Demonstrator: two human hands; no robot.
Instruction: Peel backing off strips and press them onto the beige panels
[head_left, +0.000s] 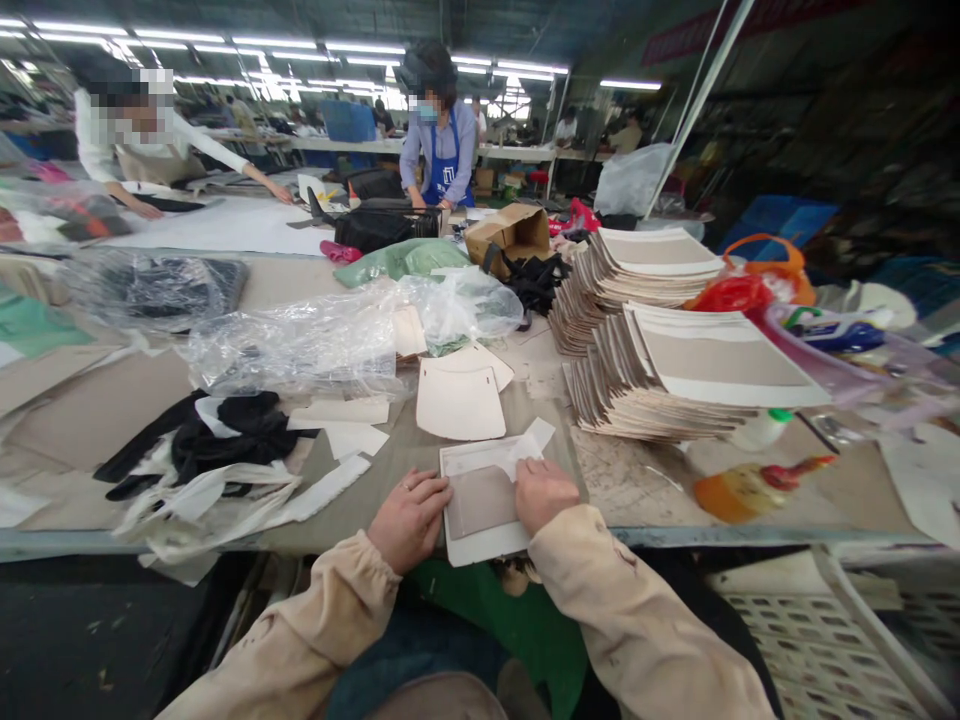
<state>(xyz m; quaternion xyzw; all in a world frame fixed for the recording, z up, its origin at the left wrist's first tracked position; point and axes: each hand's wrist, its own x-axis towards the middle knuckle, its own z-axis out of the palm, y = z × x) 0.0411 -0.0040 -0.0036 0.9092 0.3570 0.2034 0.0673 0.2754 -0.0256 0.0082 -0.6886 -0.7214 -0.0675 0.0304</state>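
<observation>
A small panel [480, 503], grey-brown with white borders, lies at the table's front edge, its lower end reaching past it. My left hand [411, 517] is closed at the panel's left edge, fingertips on its border; the thumb is mostly hidden. At the upper right of the panel, my right hand [546, 493] is closed with bent fingers on a white strip [535, 438] that angles up and away. Just beyond the panel lies a cream curved piece [460, 402] with small slots near its upper corners, overlapping another similar piece.
Two tall stacks of panels [720, 355] stand to the right. An orange-liquid bottle [739, 492] lies near the front edge. Left are black cloth [232, 440], white scraps [202, 510] and clear plastic bags [292, 345]. Two people [442, 150] work across the table.
</observation>
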